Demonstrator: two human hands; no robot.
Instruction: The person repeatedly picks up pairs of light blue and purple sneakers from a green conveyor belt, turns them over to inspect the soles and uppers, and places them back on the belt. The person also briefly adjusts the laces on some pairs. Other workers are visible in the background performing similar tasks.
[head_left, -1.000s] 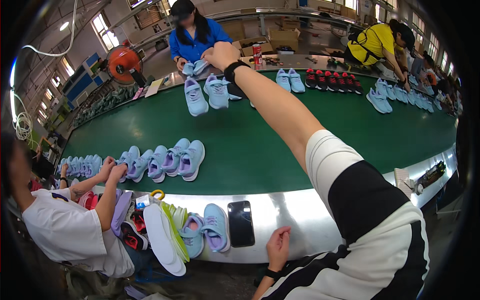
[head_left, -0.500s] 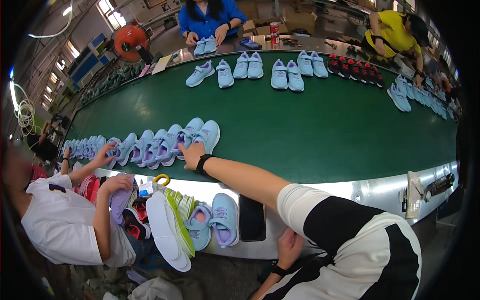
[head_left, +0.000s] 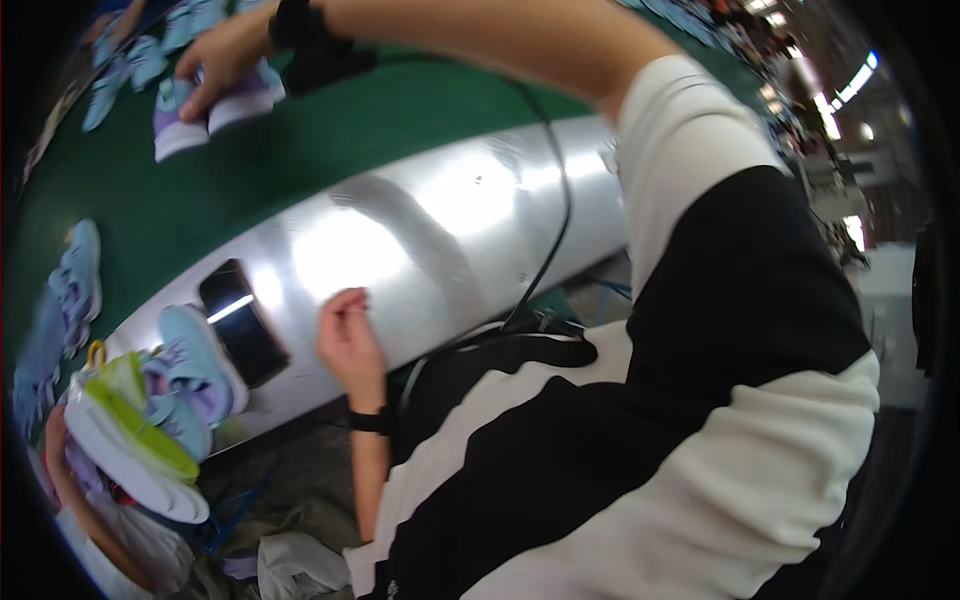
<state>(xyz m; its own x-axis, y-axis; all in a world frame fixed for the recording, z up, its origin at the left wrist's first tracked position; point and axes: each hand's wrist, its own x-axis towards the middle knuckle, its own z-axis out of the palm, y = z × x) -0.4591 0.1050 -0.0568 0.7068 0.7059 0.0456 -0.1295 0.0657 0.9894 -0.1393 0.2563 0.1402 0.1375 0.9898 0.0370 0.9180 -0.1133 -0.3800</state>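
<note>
At the upper left, my right hand (head_left: 225, 65) reaches over the green work surface (head_left: 160, 215) with its fingers closed on a pair of light blue and lilac sneakers (head_left: 182, 138). The hand covers their upper parts; the white soles show below it. My left hand (head_left: 350, 340) is over the shiny metal ledge (head_left: 440, 245), fingers curled together with nothing seen in them. Left of it lies a black phone (head_left: 243, 322). Beside the phone sits another pair of light blue sneakers (head_left: 198, 365), next to yellow-green pieces (head_left: 150, 420) and a stack of white insoles (head_left: 130, 455).
More light blue sneakers (head_left: 82, 275) stand at the left, blurred toward the rim. Others (head_left: 145, 62) are at the far upper left. A black cord (head_left: 565, 200) hangs down across the ledge. A co-worker's arm (head_left: 95, 520) shows at the lower left.
The view has swung sharply to the right. My right hand has left the near row of sneakers and now grips a pair. My left hand stays curled, now over the ledge.
</note>
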